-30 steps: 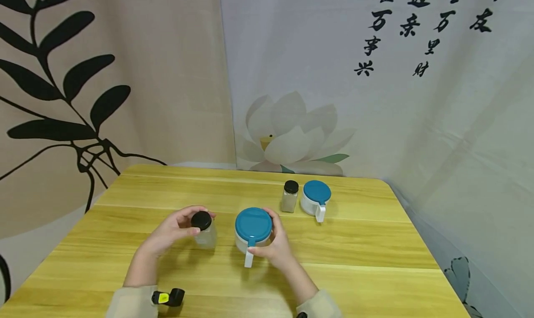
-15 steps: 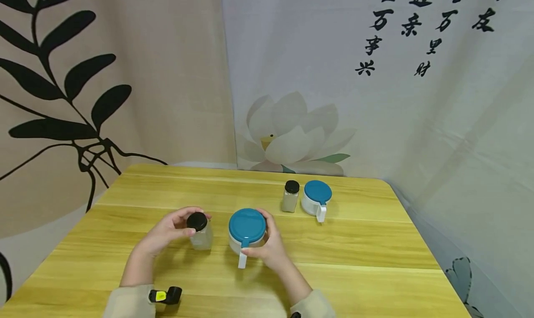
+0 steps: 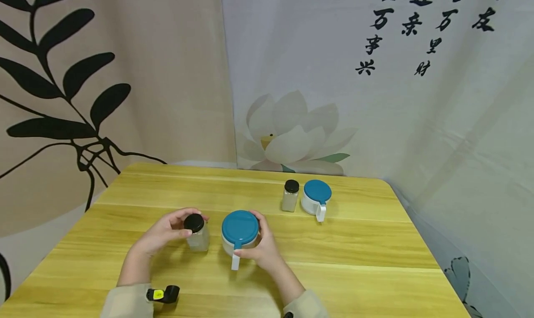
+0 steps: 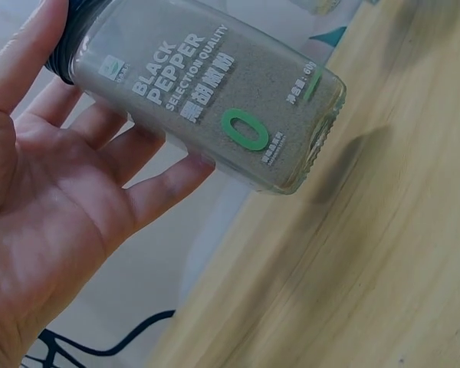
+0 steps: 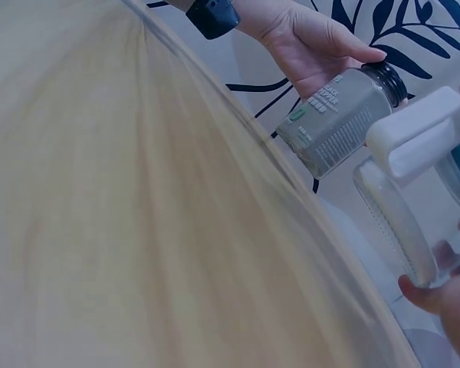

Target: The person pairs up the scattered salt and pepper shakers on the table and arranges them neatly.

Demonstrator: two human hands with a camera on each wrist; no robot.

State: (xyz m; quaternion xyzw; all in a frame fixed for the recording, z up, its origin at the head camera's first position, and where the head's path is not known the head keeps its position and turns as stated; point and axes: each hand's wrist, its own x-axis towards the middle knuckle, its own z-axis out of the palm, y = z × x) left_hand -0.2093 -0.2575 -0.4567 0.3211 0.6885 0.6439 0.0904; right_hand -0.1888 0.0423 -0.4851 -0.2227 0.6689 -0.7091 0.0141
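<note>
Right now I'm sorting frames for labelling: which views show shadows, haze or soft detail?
Head: bright, soft shadows on the wooden table; left wrist: dimmer, cooler, a shadow streaks the table, yet "BLACK PEPPER" is legible on the pepper jar; right wrist: hazy, the table's grain looks soft and the pepper jar's small print is unreadable.

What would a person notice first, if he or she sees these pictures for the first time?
Probably the blue-lidded jar in the right hand, over the yellow table, low and near the middle of the head view. To its left, the left hand holds a black-capped pepper bottle. Behind, a large black plant print covers the backdrop's left side.
</note>
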